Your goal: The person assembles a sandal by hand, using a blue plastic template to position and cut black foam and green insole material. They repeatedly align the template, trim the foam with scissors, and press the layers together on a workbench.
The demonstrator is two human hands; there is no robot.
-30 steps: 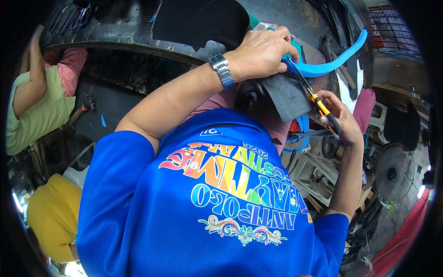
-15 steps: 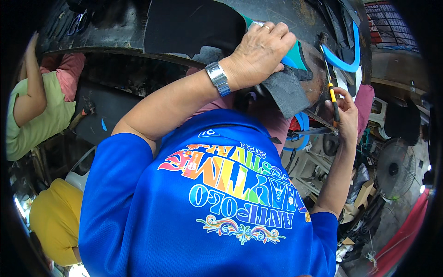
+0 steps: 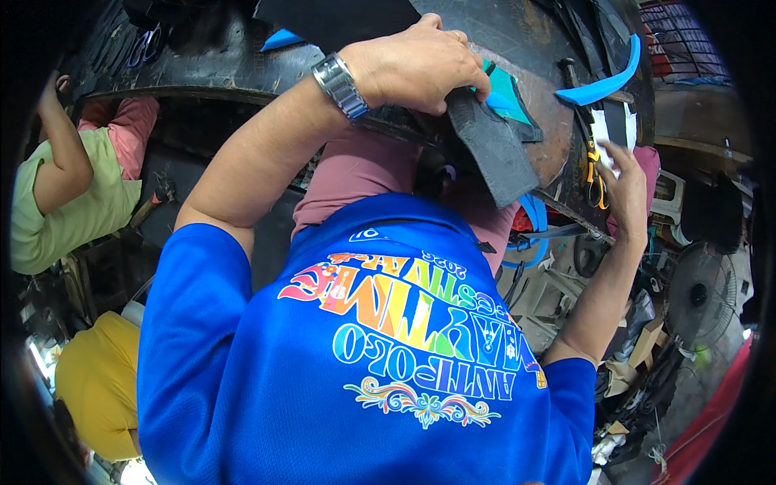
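Note:
My left hand [image 3: 416, 69], with a metal watch on its wrist, is bent over the table edge. Its fingers close on the upper end of a dark grey flat piece [image 3: 495, 153], which hangs over the edge; the fingertips are partly hidden. Under and beside these fingers lies a teal and blue piece [image 3: 509, 97]. My right hand [image 3: 626, 190] is at the table's right edge, fingers apart and holding nothing. Just left of it are scissors [image 3: 596, 182] with orange-yellow handles. A black sheet [image 3: 347, 20] lies beyond my left hand.
A curved blue strip [image 3: 606, 85] lies on the dark table [image 3: 210, 69] at the far right, near a hammer-like tool [image 3: 570, 73]. At left, a person in a light green top [image 3: 73, 190] sits close by. A fan [image 3: 699, 299] stands on the right.
My right hand has let go of the yellow-handled tool, seemingly the scissors, and opened. My left hand has shifted left, and the black sheet has moved farther away, uncovering a blue piece.

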